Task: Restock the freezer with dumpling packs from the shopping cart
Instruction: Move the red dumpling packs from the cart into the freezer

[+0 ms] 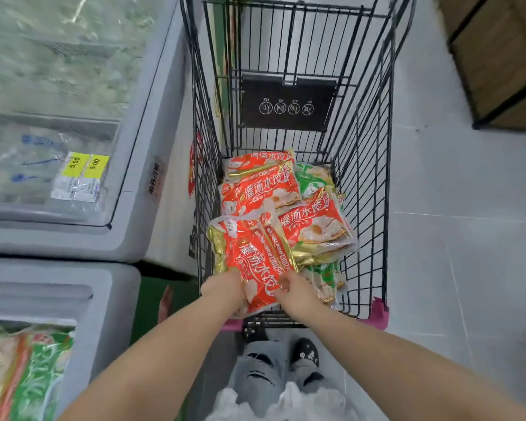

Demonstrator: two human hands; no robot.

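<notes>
Grey tiles (468,177); hands (222,287) (295,291) seemingly grip a red pack (255,259) (over cart (374,147)).

The fingers of the left hand (222,287) and the right hand (295,291) were hidden under the front red pack (255,256); red packs covered most of the green packs (312,180); the far freezer (152,117) showed only blurred contents; the near freezer (104,299) was cut off at the left and bottom edges.

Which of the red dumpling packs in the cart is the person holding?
The red pack nearest the person, on top: the left hand and right hand grip its near end. The other red packs lie farther in the cart, untouched.
</notes>
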